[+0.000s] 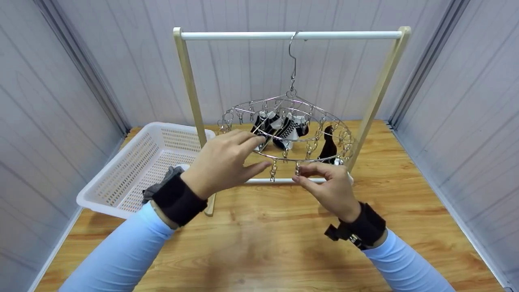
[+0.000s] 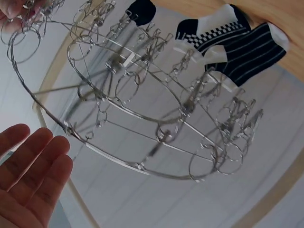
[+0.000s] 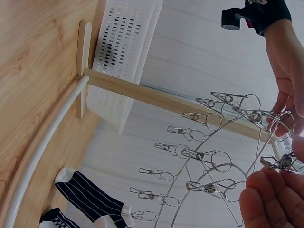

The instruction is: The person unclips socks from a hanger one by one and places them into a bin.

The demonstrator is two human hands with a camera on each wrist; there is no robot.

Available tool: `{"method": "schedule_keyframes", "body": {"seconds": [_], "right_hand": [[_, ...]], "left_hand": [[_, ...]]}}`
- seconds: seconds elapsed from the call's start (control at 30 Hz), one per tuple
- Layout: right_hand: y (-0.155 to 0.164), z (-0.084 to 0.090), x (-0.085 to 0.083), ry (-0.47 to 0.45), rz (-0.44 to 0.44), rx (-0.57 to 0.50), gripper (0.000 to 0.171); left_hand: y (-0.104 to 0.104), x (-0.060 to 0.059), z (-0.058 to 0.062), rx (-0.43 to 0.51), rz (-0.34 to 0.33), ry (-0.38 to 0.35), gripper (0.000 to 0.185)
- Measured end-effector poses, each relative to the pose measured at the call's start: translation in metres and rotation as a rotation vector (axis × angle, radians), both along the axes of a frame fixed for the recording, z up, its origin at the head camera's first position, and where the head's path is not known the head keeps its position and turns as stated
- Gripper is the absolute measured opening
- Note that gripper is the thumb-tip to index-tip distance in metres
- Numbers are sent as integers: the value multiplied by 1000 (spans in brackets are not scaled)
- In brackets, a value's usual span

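A round metal clip hanger (image 1: 261, 153) hangs by its hook from a white rail. Between thumb and fingers, my right hand (image 1: 330, 190) pinches a small wire clip (image 1: 297, 168) on the hanger's near rim; the right wrist view shows this clip (image 3: 280, 162) at the fingertips. My left hand (image 1: 227, 160) is raised by the near left of the rim, fingers extended and nothing held. In the left wrist view its fingertips are right beside the outer ring (image 2: 114, 164). Black-and-white socks (image 1: 286, 132) and a black sock (image 1: 329, 146) hang from other clips.
The hanger's rail (image 1: 243, 36) belongs to a stand with wooden legs (image 1: 381, 93). At left, a white perforated basket (image 1: 103, 182) holds a grey cloth item (image 1: 156, 188), partly hidden by my left wrist. Panelled walls (image 1: 134, 52) enclose the wooden tabletop (image 1: 251, 243).
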State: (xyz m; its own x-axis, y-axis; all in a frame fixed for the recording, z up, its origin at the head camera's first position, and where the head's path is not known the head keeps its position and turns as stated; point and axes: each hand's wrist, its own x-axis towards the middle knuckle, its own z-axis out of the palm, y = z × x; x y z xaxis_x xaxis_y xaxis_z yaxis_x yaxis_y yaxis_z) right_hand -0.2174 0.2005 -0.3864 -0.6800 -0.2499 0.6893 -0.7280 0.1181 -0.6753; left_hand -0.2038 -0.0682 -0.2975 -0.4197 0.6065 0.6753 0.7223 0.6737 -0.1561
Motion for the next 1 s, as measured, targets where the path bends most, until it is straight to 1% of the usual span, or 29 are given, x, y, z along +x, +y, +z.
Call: {"method": "schedule_keyframes", "body": {"seconds": [0.2, 0.27, 0.33, 0.43, 0.5, 0.6, 0.67, 0.83, 1.0], "right_hand": [[-1, -2, 0, 18, -7, 10, 17], [-1, -3, 0, 24, -4, 12, 17], [-1, -3, 0, 28, 0, 13, 18], [-2, -4, -1, 29, 4, 14, 18], [-2, -4, -1, 33, 2, 20, 17], [-2, -4, 0, 47, -3, 27, 16], [-2, -3, 0, 68, -11, 39, 17], [1, 0, 2, 167, -37, 91, 26], [9, 11, 7, 274, -36, 110, 33]], "left_hand": [[12, -1, -7, -66, -11, 74, 37], [15, -1, -10, -87, -11, 114, 34], [18, -2, -11, -99, -11, 152, 26], [23, -4, -14, -112, 3, 230, 15], [25, -5, -15, -116, 16, 276, 17], [27, -5, -17, -119, 38, 329, 27], [26, -5, -18, -117, 45, 344, 30], [24, -5, -21, -115, 63, 356, 30], [22, -6, -23, -97, 64, 363, 31]]}}
